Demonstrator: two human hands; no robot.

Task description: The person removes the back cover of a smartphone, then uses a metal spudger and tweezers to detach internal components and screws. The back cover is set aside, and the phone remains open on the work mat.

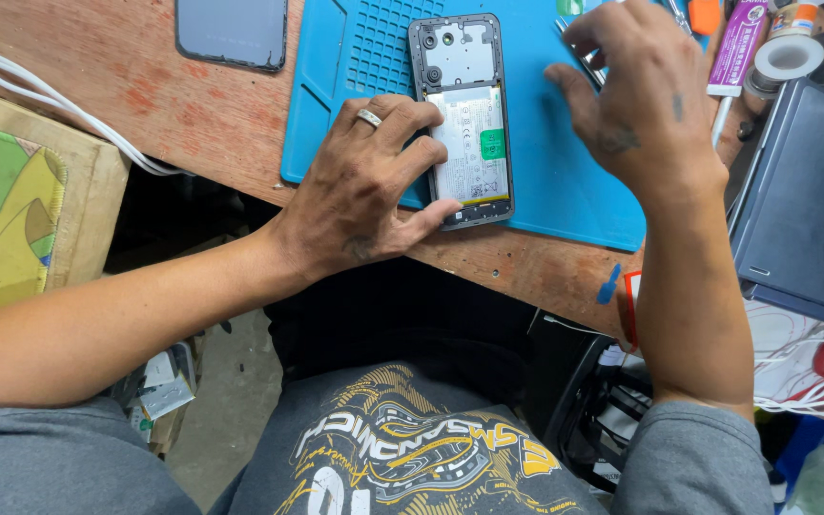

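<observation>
An opened phone (464,114) lies back-side up on a blue work mat (565,181), its white battery with a green tab exposed. My left hand (369,186), a ring on one finger, presses on the phone's left edge and lower corner, steadying it. My right hand (646,95) hovers over the mat's right part, fingers curled around metal tweezers (584,59) near the mat's top. How firmly it grips them is partly hidden by the fingers.
A detached dark phone back cover (233,30) lies on the wooden table (183,105) at top left. White cables (59,105) cross the left. Glue tube (736,48), tape roll (786,57) and a dark laptop (808,210) crowd the right.
</observation>
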